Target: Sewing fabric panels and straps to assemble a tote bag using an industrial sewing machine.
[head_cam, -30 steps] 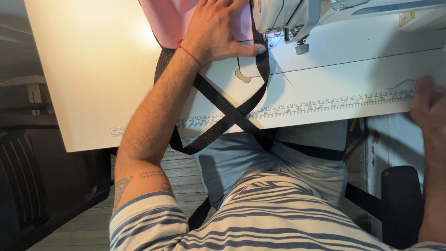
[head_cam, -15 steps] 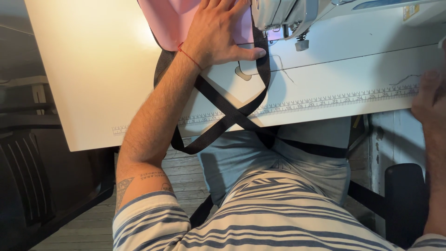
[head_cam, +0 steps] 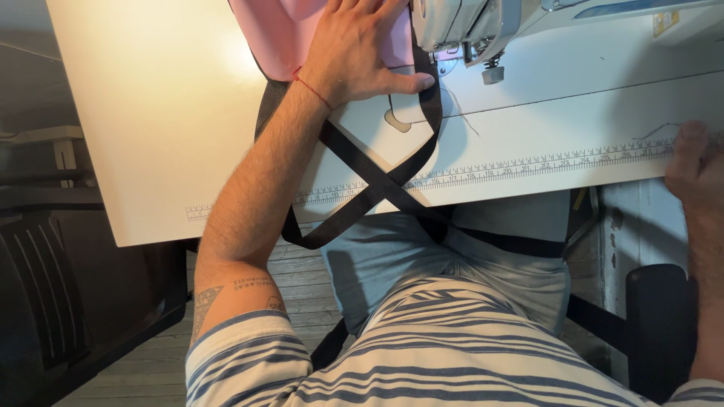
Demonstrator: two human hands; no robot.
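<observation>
- Left hand point(head_cam: 360, 54) lies spread flat, palm down on the pink fabric point(head_cam: 280, 34), thumb on the black strap point(head_cam: 377, 181);
- just right of it, the sewing machine point(head_cam: 464, 22) head — fabric at the needle; strap mostly loose, hanging off the table point(head_cam: 151, 136) edge;
- right hand point(head_cam: 697, 162) far off at that edge, grip unclear.

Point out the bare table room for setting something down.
Bare: the white table left of the pink fabric and left hand, and the stretch between the machine's needle and right hand. Crowded: the middle, where the black strap crosses.

pink fabric point(head_cam: 283, 34), black strap point(head_cam: 377, 181), striped shirt point(head_cam: 422, 354)
</observation>
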